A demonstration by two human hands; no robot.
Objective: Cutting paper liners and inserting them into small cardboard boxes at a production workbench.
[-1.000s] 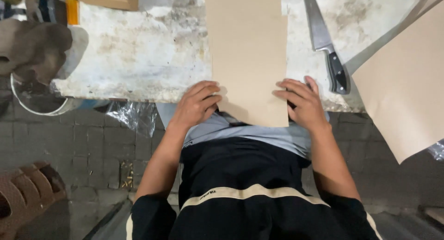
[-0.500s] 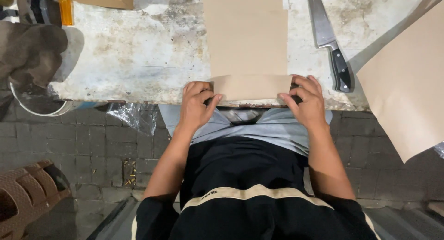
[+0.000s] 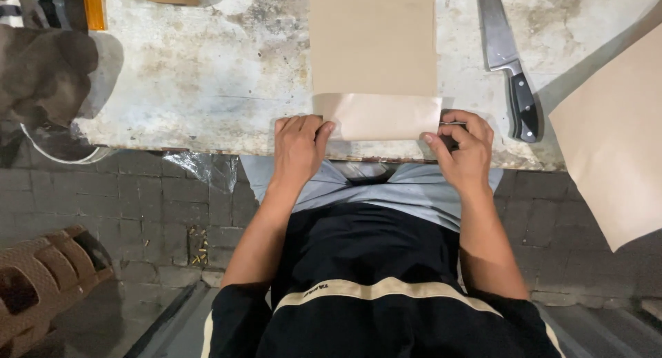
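A tan sheet of brown paper [image 3: 372, 41] lies on the worn white table [image 3: 207, 75], running from the far edge toward me. Its near end is folded up into a paler flap [image 3: 378, 115]. My left hand [image 3: 300, 146] pinches the flap's left corner, fingers curled on the table edge. My right hand [image 3: 463, 146] pinches the flap's right corner. Both hands press the fold flat against the sheet.
A large kitchen knife [image 3: 507, 58] with a black handle lies right of the sheet, blade pointing away. Another brown paper sheet [image 3: 614, 137] hangs off the table's right side. A brown cloth [image 3: 41, 75] and a brown plastic stool [image 3: 41, 289] are at left.
The sheet's near end hung over the table edge with my hands on it; both hands have lifted it and folded it up onto the sheet, then moved further up the table.
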